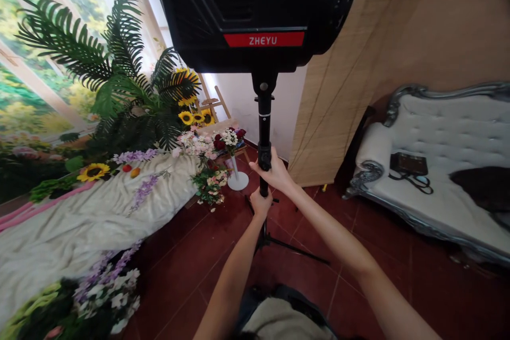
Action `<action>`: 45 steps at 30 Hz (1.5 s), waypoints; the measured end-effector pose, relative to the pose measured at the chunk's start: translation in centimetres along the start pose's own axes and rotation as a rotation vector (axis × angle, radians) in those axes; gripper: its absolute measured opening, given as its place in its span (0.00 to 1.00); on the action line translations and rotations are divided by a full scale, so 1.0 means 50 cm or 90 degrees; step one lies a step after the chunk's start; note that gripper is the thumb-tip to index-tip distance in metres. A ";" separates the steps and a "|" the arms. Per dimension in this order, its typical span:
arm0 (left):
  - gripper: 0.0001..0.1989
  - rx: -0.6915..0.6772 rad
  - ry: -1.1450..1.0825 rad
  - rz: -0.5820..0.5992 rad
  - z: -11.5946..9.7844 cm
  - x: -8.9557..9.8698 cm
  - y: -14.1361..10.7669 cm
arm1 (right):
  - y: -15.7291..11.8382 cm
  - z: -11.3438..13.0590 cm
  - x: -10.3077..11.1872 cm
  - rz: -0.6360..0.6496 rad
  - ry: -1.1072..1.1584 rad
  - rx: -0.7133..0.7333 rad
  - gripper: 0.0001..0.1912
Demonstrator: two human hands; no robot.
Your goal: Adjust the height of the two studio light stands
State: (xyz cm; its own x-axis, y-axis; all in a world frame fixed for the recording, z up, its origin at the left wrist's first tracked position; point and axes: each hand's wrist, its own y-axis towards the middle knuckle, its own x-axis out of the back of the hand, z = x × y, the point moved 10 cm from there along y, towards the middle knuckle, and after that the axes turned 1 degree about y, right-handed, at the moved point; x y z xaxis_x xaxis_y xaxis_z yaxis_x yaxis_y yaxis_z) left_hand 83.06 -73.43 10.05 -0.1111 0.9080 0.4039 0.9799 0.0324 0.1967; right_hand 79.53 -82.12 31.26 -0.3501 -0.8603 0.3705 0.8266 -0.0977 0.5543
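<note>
Two hands of mine grip the black light stand [264,130]: my right hand [279,173] curls around its collar, and my left hand [261,204] closes on the pole just below. The studio light [255,5] sits at the stand's top end, above both hands. A leg [298,251] spreads over the red floor [306,287], between the pale cloth's [159,207] right edge and the sofa's [438,122] left front corner.

Head view, facing forward and down
Light [258,0] very near at top, stand [264,127] below, sofa [430,122] farther right.
</note>
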 end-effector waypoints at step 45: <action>0.18 -0.088 0.148 -0.096 -0.034 0.010 -0.008 | -0.381 -0.350 -0.087 0.019 -0.260 -0.139 0.17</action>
State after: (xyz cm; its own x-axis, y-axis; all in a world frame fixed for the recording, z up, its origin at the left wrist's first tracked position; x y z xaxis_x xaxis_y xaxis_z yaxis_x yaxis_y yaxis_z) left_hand 82.32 -73.68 11.70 -0.3045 0.7771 0.5509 0.9193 0.0882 0.3836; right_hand 73.01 -85.27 6.02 -0.4336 -0.6013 0.6712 0.8970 -0.2166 0.3854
